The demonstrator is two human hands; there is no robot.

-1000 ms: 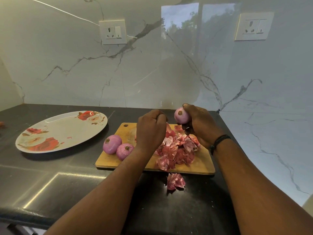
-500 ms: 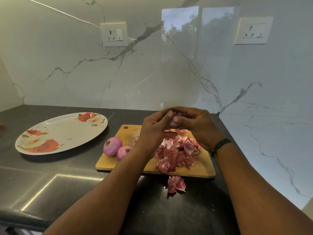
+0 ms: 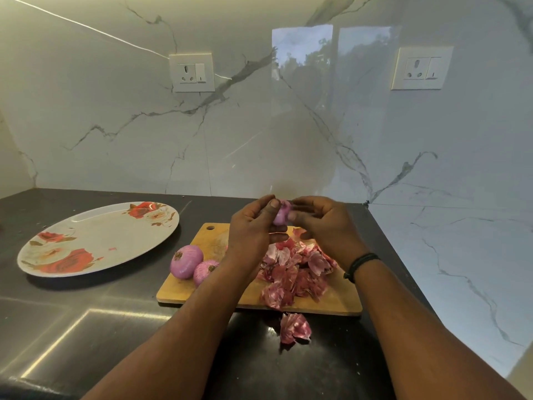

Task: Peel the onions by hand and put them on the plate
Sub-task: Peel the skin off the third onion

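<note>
A small purple onion [image 3: 282, 213] is held above the wooden cutting board [image 3: 340, 301] between both hands. My left hand [image 3: 253, 229] grips its left side and my right hand [image 3: 323, 223] pinches it from the right. Two peeled purple onions lie on the board's left end, one larger [image 3: 186, 261] and one smaller [image 3: 205, 271], touching each other. A heap of red onion skins [image 3: 294, 272] covers the board's middle. The flowered oval plate [image 3: 95, 241] sits to the left on the dark counter with no onions on it.
One loose piece of onion skin [image 3: 294, 327] lies on the black counter [image 3: 86, 327] in front of the board. A marble wall with two sockets stands behind, and another marble wall closes the right side. The counter's front edge runs along the bottom left.
My left hand has come in from the board's left to join the right hand on the onion. Both hands now hold it together, slightly higher and more central.
</note>
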